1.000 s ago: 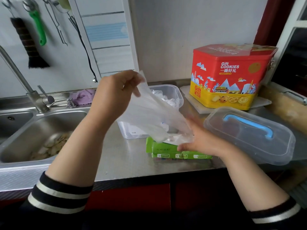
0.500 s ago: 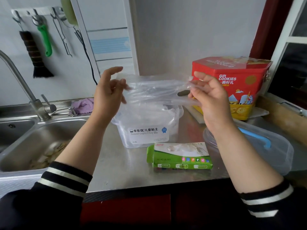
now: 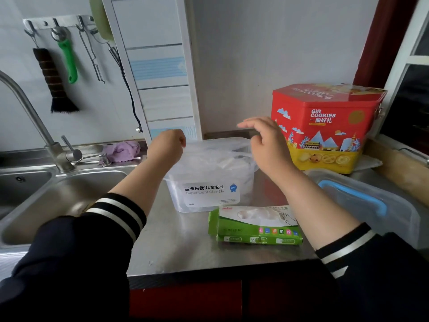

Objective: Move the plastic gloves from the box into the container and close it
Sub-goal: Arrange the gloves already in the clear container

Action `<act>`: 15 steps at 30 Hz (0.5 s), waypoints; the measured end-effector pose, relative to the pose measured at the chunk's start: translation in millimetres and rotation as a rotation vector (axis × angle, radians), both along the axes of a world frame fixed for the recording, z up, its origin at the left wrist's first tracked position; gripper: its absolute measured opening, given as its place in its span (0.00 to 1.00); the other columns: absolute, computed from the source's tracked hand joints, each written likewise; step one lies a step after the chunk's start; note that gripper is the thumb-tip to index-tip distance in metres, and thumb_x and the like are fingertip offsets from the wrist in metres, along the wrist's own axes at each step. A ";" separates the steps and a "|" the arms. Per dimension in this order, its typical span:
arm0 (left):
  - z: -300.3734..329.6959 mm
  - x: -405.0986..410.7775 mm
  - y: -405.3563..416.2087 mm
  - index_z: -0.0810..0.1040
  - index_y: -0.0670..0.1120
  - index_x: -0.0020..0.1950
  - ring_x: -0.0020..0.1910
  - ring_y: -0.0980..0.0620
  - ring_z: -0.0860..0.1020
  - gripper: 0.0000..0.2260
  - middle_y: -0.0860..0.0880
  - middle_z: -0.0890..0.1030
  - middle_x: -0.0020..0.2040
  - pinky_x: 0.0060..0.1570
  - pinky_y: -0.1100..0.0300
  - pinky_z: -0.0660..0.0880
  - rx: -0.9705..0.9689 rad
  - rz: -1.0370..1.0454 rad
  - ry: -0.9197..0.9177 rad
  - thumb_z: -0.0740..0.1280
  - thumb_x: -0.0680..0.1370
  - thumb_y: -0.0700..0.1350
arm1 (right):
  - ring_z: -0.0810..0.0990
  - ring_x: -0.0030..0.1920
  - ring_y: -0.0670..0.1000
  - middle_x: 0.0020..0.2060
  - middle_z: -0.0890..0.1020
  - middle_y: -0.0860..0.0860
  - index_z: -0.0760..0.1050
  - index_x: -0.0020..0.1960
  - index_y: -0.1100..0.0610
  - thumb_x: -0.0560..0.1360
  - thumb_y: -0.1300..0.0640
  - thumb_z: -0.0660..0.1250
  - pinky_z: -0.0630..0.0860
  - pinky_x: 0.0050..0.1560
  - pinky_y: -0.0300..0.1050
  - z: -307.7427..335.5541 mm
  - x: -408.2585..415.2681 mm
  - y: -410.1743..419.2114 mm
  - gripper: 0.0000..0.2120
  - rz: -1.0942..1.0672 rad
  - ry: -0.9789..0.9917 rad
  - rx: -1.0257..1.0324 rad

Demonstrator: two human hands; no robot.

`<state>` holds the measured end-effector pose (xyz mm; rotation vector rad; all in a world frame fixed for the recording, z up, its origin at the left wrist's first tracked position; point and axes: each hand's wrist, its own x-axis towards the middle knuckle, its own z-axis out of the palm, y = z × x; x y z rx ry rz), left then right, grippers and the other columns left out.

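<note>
You're laying a plastic glove (image 3: 209,154) into the open container (image 3: 209,182): left hand (image 3: 166,147) pinches it, right hand (image 3: 267,145) hovers loosely curled, empty. Next, reach the near box (image 3: 255,226) for another.

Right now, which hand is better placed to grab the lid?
Right hand: the lid lies beside that forearm, right of the container. The left hand is at the container's far side.

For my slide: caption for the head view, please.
Both hands lower a plastic glove into the open container.
</note>
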<state>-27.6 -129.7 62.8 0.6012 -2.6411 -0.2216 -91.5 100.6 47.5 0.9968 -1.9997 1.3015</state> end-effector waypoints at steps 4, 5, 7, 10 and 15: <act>-6.1 -9.9 -2.6 0.78 0.45 0.55 0.53 0.42 0.77 0.13 0.46 0.78 0.57 0.49 0.52 0.75 -0.144 0.000 -0.285 0.57 0.76 0.36 | 0.75 0.61 0.52 0.57 0.81 0.47 0.80 0.56 0.50 0.76 0.33 0.53 0.65 0.67 0.56 -3.1 8.9 -4.1 0.27 0.058 0.047 0.533; -6.2 -10.8 -2.2 0.78 0.45 0.56 0.53 0.42 0.78 0.12 0.46 0.78 0.57 0.48 0.53 0.75 -0.193 -0.018 -0.340 0.58 0.77 0.38 | 0.73 0.65 0.50 0.60 0.79 0.45 0.79 0.58 0.47 0.73 0.27 0.49 0.58 0.72 0.57 -3.3 10.9 -3.9 0.32 0.052 0.004 0.687; -5.4 -11.6 0.1 0.78 0.45 0.56 0.53 0.44 0.78 0.12 0.47 0.79 0.56 0.45 0.54 0.72 -0.292 -0.070 -0.442 0.59 0.79 0.48 | 0.70 0.68 0.47 0.61 0.79 0.42 0.77 0.57 0.43 0.67 0.23 0.43 0.47 0.75 0.57 -7.5 11.6 -4.6 0.38 0.050 -0.062 0.873; -4.5 -13.3 4.6 0.78 0.47 0.58 0.54 0.47 0.77 0.27 0.50 0.79 0.56 0.45 0.55 0.70 -0.400 -0.102 -0.588 0.58 0.76 0.68 | 0.71 0.66 0.45 0.57 0.80 0.41 0.77 0.54 0.43 0.65 0.20 0.42 0.45 0.75 0.56 -17.9 9.3 -8.0 0.39 0.025 -0.025 0.970; -8.7 -12.9 17.2 0.75 0.52 0.63 0.53 0.47 0.73 0.24 0.48 0.70 0.65 0.58 0.52 0.71 -0.295 -0.156 -0.773 0.60 0.76 0.67 | 0.71 0.64 0.47 0.55 0.79 0.37 0.76 0.56 0.43 0.66 0.25 0.60 0.56 0.73 0.50 -21.8 8.4 -4.9 0.29 0.042 -0.066 0.803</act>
